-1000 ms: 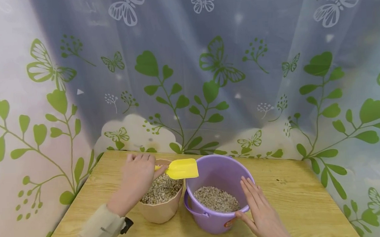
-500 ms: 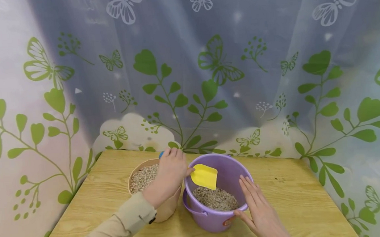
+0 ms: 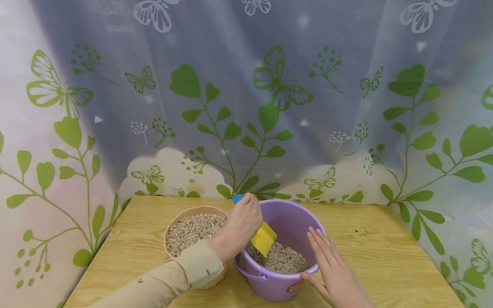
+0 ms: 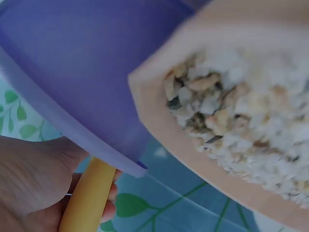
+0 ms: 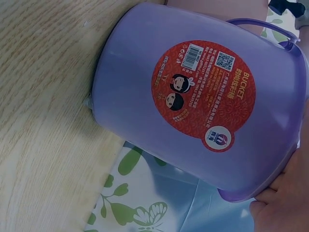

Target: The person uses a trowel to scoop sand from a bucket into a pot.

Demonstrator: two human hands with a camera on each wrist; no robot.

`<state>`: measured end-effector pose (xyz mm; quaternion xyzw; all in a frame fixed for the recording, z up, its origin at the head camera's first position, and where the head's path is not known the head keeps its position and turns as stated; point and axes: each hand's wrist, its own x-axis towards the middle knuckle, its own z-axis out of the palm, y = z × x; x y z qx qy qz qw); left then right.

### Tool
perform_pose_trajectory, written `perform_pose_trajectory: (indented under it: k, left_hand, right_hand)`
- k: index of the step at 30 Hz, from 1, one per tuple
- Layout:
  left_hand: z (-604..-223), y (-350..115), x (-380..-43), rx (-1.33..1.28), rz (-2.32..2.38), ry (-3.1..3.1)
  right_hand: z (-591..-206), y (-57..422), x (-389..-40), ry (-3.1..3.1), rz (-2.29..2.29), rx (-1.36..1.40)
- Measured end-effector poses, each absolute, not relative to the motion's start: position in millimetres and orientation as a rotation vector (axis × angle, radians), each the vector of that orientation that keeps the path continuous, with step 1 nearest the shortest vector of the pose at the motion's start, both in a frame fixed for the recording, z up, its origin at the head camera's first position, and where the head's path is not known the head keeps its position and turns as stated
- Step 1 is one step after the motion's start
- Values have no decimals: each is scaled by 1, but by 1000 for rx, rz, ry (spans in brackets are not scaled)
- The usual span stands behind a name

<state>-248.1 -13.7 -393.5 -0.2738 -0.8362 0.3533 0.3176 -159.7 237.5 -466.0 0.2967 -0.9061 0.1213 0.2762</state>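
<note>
My left hand [image 3: 244,220] grips a yellow toy shovel [image 3: 263,238] with a blue handle end. The shovel's blade tilts down inside the purple bucket [image 3: 276,288], its tip close over the gravel [image 3: 284,259] there. In the left wrist view the fingers wrap round the yellow handle [image 4: 87,198], and the bucket's rim hides the blade. My right hand [image 3: 336,271] rests on the bucket's right rim with straight fingers, its thumb at the front. Left of the bucket stands a peach faceted pot [image 4: 157,128] nearly full of pale gravel [image 3: 196,230], partly covered by my left forearm.
Both containers stand on a wooden table [image 3: 376,259] against a curtain [image 3: 226,103] printed with leaves and butterflies. A round red label [image 5: 203,92] is stuck on the bucket's wall. The bucket's purple handle [image 3: 247,271] hangs down its left side.
My left hand has moved right with the shovel, from over the pot to the bucket's left rim. The blade has turned from level to tip-down inside the bucket. My right hand stays on the rim.
</note>
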Motion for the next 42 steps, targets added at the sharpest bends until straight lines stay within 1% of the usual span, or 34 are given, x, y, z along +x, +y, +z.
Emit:
perform_pose_trajectory:
  k: [10,20,26,34,42]
  left_hand:
    - [-395,6,-253,-851,1301,-2168]
    - [-406,20,-276,-1000,1499,-1997]
    - [-418,24,-289,-1036,1482,-1899]
    - [-430,28,-293,-1084,1409,-1908]
    - [-437,27,-297,-1174,1144,-2087]
  right_hand:
    - [-467,238,-163,-2420,325,812]
    - [-468,236,-164,-2396,320,832]
    - [-468,235,-164,-2395,316,828]
    - [-468,235,-163,-2382,361,827]
    - [-468,238,-164,-2360,374,815]
